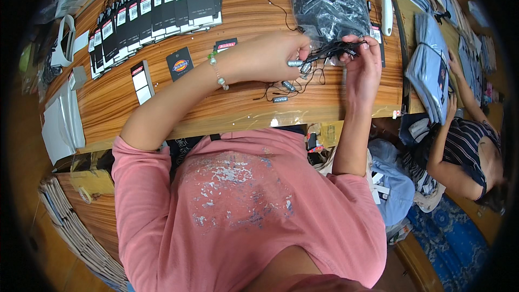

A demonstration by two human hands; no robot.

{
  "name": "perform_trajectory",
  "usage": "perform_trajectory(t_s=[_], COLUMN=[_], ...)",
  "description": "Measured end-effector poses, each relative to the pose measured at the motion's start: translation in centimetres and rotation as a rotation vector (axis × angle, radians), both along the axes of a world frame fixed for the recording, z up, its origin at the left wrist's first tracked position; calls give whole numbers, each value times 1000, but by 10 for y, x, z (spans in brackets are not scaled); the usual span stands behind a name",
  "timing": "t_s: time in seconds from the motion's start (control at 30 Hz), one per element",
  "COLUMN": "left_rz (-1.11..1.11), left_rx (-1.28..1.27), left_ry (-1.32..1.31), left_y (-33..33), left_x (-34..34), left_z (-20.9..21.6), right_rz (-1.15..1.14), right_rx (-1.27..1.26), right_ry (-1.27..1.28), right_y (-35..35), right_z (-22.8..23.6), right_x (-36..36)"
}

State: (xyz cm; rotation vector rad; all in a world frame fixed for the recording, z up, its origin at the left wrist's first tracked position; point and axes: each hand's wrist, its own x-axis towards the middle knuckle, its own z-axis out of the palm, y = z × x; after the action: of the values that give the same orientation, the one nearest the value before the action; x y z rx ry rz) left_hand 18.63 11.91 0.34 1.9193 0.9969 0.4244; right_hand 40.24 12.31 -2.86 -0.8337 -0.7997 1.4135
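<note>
A bunch of black hang-tag strings with small printed plastic tabs stretches between my two hands, just in front of a clear bag packed with more of them. My left hand reaches across from the left, its fingers closed on one end of the bunch. On the right, my right hand has its thumb and fingertips pinched on the other end, palm partly turned up. Several loose strings lie tangled on the wooden table below my hands.
Overlapping rows of black hang tags fill the back left. Single tags lie nearer. A white handled tool rests beside the bag. Folded blue garments are stacked at right, where another person works.
</note>
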Motion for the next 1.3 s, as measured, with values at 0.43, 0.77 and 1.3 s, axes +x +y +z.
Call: perform_trajectory(t_s=[0.43, 0.77, 1.3], left_rz=[-56, 76, -57], left_rx=[374, 457, 49], left_ry=[161, 163, 223], left_y=[-3, 1, -18], left_x=[5, 39, 6], left_z=[2, -24, 15], right_rz=[-51, -81, -100], right_rx=[313, 152, 422], right_ry=[-997, -540, -1143], right_y=[-16, -9, -9], right_z=[14, 13, -1], right_x=[-2, -5, -2])
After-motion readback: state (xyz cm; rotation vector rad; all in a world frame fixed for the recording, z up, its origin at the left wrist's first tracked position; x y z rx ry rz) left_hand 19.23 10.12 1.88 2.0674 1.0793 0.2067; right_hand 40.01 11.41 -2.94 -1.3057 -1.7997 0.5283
